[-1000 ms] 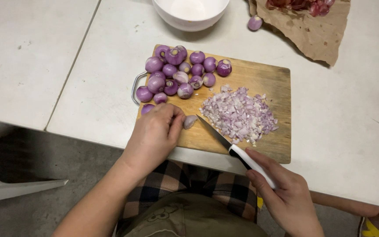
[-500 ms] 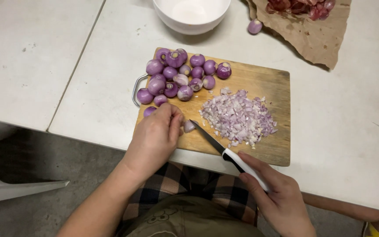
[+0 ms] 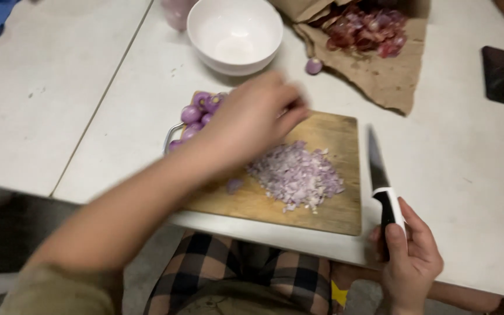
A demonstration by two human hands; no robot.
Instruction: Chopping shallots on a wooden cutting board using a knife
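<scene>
We see the peeled shallots [image 3: 196, 114] heaped at the left end of the cutting board [image 3: 333, 213], partly hidden under our blurred left hand [image 3: 255, 119] — we cannot tell whether its fingers hold anything. One pile of chopped shallot [image 3: 296, 175] lies mid-board. One empty white bowl [image 3: 234, 35] stands behind. Our right hand [image 3: 406, 259] grips one knife [image 3: 380, 181] over the desk [image 3: 456, 151], off the board — blade pointing away.

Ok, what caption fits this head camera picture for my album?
Left hand reaches over peeled purple shallots on a wooden cutting board while right hand holds a black-bladed knife.
</scene>
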